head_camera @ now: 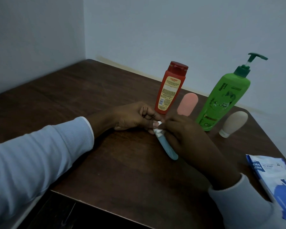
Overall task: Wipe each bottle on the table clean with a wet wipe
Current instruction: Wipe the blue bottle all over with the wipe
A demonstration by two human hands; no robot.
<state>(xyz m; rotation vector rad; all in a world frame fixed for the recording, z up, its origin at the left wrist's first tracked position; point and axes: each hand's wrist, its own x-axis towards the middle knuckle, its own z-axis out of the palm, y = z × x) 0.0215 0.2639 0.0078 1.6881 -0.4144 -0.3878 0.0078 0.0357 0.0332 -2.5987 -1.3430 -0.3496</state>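
five bottles share the dark wooden table (106, 162). four stand untouched toward the far edge. taking the hands as the dial's centre, a red bottle (170, 90) stands upright at about 12 o'clock, with a pink tube (187, 104) just beside it at 1. a green pump bottle (221, 100) rises at 2, and a beige tube (234, 123) stands on its cap at 3. the fifth, a blue tube (168, 149), lies between the person's hands near the table's middle, its tail pointing to 5 o'clock. the right hand (185, 136) lies over it with fingers curled round its body. the left hand (135, 116) has bent fingers and pinches a white wet wipe (157, 130) bunched against the tube's upper end. a blue-and-white wipes pack (274, 177) lies at 4 o'clock by the table's right edge.
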